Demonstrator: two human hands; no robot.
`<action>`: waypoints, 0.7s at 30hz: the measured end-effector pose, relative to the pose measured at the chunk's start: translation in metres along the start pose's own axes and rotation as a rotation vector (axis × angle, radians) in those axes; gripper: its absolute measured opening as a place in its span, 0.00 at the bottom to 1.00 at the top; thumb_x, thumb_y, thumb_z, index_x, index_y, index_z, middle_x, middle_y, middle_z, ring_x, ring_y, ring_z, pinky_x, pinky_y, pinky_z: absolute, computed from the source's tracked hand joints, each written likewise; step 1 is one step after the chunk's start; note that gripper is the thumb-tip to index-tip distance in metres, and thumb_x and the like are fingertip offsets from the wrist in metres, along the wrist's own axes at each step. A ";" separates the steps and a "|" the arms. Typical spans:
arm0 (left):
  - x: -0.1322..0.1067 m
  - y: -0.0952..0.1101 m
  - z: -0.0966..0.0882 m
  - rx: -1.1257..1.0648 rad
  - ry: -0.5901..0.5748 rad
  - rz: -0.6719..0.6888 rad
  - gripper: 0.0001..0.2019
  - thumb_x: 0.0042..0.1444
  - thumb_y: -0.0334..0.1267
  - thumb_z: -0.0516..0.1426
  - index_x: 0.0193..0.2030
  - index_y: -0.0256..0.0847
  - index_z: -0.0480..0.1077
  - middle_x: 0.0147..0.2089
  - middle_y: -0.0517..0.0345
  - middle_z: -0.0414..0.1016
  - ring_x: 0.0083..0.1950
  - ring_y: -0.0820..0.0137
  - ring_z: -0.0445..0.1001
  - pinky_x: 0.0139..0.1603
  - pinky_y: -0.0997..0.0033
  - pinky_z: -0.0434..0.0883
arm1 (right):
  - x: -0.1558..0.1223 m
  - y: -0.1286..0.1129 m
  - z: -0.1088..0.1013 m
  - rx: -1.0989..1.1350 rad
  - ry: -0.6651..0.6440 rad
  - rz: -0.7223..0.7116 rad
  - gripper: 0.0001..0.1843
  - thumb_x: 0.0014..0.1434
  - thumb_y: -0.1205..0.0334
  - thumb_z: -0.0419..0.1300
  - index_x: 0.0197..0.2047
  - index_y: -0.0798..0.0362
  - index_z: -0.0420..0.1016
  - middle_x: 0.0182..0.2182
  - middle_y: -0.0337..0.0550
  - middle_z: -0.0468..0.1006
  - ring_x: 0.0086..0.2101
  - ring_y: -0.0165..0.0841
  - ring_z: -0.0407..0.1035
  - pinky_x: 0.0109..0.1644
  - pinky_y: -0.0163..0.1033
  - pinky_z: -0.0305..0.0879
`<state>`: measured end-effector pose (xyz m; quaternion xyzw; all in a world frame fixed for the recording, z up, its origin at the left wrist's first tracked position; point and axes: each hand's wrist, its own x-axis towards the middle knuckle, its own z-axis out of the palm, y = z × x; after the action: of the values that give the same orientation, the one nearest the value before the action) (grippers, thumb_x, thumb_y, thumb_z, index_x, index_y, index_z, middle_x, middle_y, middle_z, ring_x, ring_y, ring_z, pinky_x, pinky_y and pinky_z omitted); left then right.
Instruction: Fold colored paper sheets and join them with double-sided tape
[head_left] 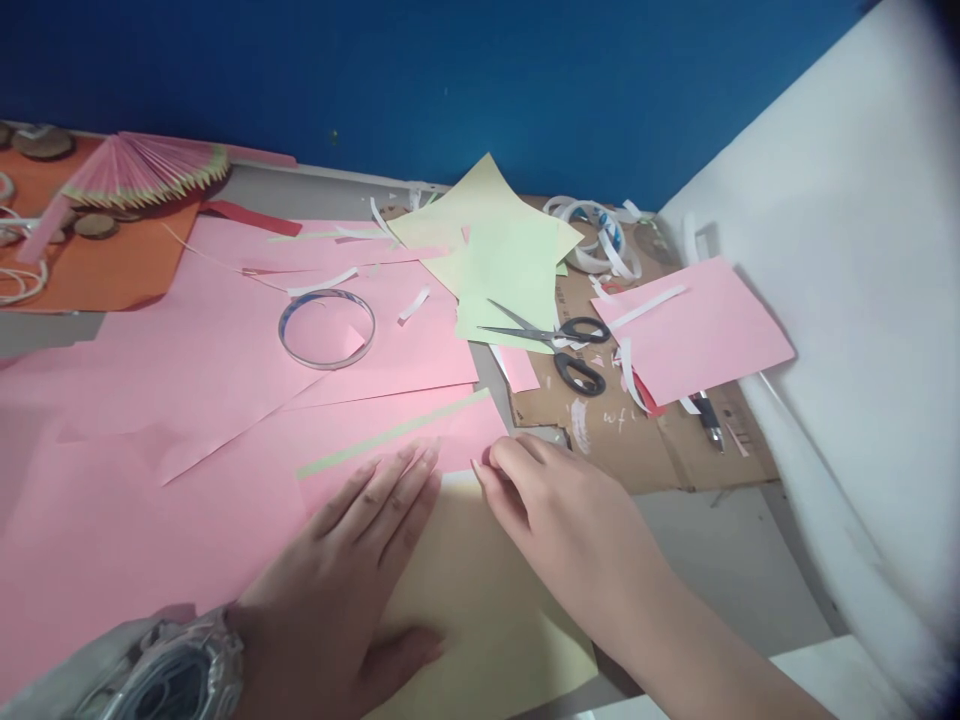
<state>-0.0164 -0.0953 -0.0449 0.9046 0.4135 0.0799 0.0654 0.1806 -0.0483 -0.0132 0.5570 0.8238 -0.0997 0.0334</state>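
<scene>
My left hand lies flat, its fingers stretched over the lower edge of a pink paper piece with a pale green strip along its upper side. The thumb rests on a yellowish paper sheet below. At the pink piece's right end, my right hand is closed, with thumb and curled fingers pinching its lower corner. A bit of white edge shows between the two hands, where pink meets yellow. What lies under the left fingers is hidden.
Black-handled scissors lie spread on pale green paper and cardboard. Beyond are a tape ring, white tape rolls, a pink square and a pen. A pleated pink paper fan sits far left, near a blue wall.
</scene>
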 end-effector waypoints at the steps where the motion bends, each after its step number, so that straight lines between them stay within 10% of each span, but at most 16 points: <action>1: -0.001 0.000 -0.001 0.006 0.001 -0.005 0.42 0.54 0.59 0.49 0.66 0.27 0.50 0.69 0.40 0.46 0.68 0.54 0.46 0.65 0.59 0.44 | 0.000 0.000 -0.001 0.002 -0.005 -0.002 0.10 0.63 0.61 0.49 0.30 0.51 0.64 0.26 0.37 0.69 0.26 0.31 0.64 0.26 0.35 0.49; 21: 0.018 0.013 0.007 -0.035 0.004 0.004 0.41 0.55 0.58 0.49 0.68 0.32 0.45 0.70 0.42 0.41 0.69 0.52 0.43 0.66 0.56 0.43 | 0.002 0.016 -0.025 0.265 -0.156 0.034 0.17 0.65 0.63 0.45 0.24 0.52 0.60 0.21 0.34 0.68 0.22 0.27 0.63 0.23 0.33 0.49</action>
<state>0.0061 -0.0903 -0.0477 0.9039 0.4105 0.0890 0.0804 0.1957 -0.0363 0.0087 0.5612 0.7887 -0.2497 0.0252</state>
